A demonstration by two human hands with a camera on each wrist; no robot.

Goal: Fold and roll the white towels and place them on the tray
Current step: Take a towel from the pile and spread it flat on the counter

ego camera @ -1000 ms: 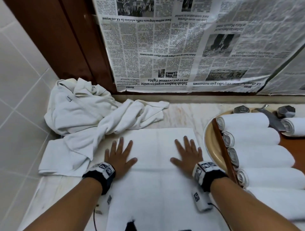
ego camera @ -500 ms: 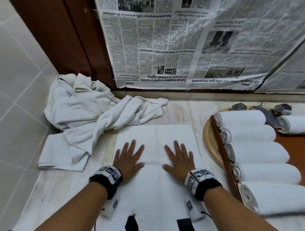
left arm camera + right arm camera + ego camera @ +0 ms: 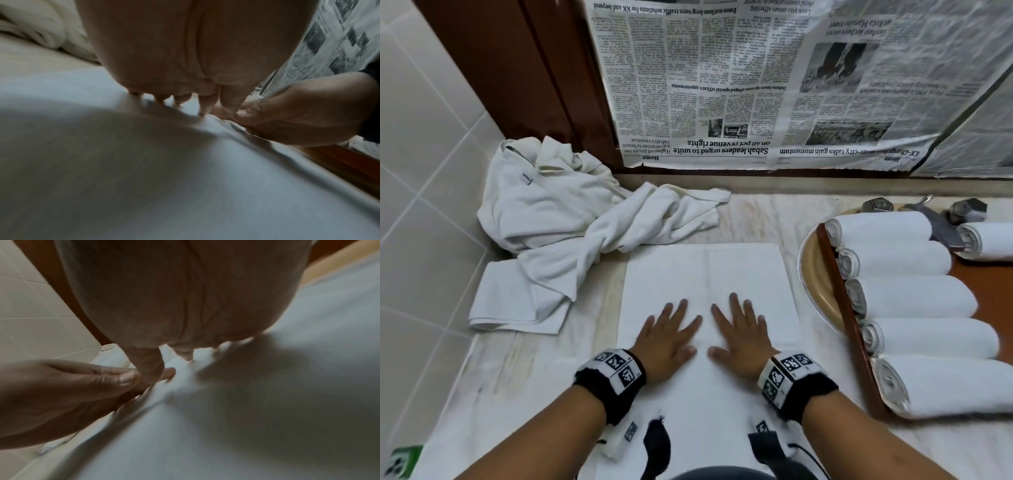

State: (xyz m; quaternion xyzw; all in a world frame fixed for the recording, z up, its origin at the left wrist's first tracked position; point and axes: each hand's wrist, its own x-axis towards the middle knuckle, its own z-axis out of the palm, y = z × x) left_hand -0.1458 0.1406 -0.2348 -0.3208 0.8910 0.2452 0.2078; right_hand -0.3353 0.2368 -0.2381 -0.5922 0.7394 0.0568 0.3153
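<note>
A white towel (image 3: 705,274) lies flat and folded lengthwise on the marble counter in front of me. My left hand (image 3: 666,337) and right hand (image 3: 743,334) press on it side by side, palms down, fingers spread and straight. The wrist views show the same white towel (image 3: 144,170) (image 3: 246,418) under each palm, with the other hand close beside. Several rolled white towels (image 3: 904,294) lie in a row on the brown tray (image 3: 849,318) at the right.
A heap of loose white towels (image 3: 558,219) fills the back left corner by the tiled wall. Newspaper (image 3: 774,85) covers the wall behind. A beige basin rim (image 3: 813,274) and metal tap handles (image 3: 876,205) sit under and behind the tray.
Both hands have slid inward and toward me over the towel, from wide apart to nearly touching at its middle.
</note>
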